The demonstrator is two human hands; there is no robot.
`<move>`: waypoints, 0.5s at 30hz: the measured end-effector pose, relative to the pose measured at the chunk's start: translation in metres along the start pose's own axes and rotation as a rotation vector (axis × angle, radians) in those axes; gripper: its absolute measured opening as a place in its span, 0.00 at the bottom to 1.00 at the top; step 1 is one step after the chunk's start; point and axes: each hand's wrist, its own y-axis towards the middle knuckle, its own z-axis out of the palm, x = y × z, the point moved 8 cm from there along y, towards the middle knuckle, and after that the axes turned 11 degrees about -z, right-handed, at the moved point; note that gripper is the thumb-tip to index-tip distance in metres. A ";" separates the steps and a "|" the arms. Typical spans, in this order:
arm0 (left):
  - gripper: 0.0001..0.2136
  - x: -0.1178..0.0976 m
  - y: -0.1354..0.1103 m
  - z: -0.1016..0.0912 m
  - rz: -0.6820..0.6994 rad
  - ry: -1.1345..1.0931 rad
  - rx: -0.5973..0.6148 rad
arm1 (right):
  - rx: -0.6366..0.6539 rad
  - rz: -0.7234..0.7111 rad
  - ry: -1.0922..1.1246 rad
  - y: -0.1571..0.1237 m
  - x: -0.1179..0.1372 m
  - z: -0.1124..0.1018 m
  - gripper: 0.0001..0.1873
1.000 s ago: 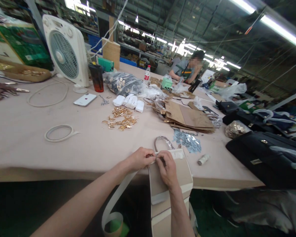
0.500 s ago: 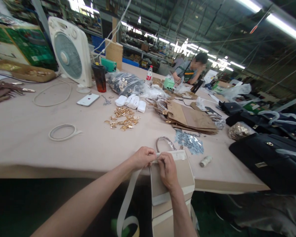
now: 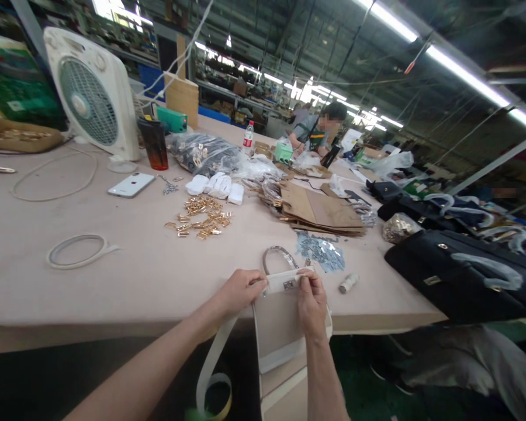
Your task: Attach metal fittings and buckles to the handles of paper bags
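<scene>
Both hands hold a beige handbag (image 3: 277,327) at the near table edge, its lower part hanging below the edge. My left hand (image 3: 240,294) pinches the left end of its white top band (image 3: 282,282). My right hand (image 3: 311,304) grips the band's right end, and a small metal clasp (image 3: 290,285) shows between them. A curved handle (image 3: 272,258) rises behind the band. A long white strap (image 3: 211,365) hangs down from near my left hand, and its lower end curls below the table edge.
Loose gold buckles (image 3: 199,217) and blue-grey metal pieces (image 3: 319,251) lie on the pink-beige table (image 3: 105,298). Stacked kraft paper (image 3: 319,210), black handbags (image 3: 447,269), a phone (image 3: 131,185) and a fan (image 3: 90,96) stand around. A co-worker (image 3: 318,131) sits at the far end.
My hands have moved apart along the band, and the metal clasp now shows between them. The whole view has swung, so the table items sit further left.
</scene>
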 end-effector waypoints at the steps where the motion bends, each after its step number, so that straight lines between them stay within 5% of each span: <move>1: 0.15 -0.001 0.000 0.000 0.012 0.007 -0.004 | 0.029 0.026 -0.017 0.002 -0.001 -0.006 0.10; 4: 0.14 -0.003 0.000 -0.002 0.033 0.015 -0.015 | 0.184 0.099 -0.028 0.012 -0.001 -0.017 0.10; 9: 0.14 -0.003 0.001 -0.002 0.029 0.012 -0.018 | 0.558 0.082 -0.097 0.028 0.006 -0.006 0.10; 15: 0.15 -0.002 0.001 -0.002 0.029 0.004 -0.026 | 0.736 0.037 -0.143 0.038 0.002 0.011 0.11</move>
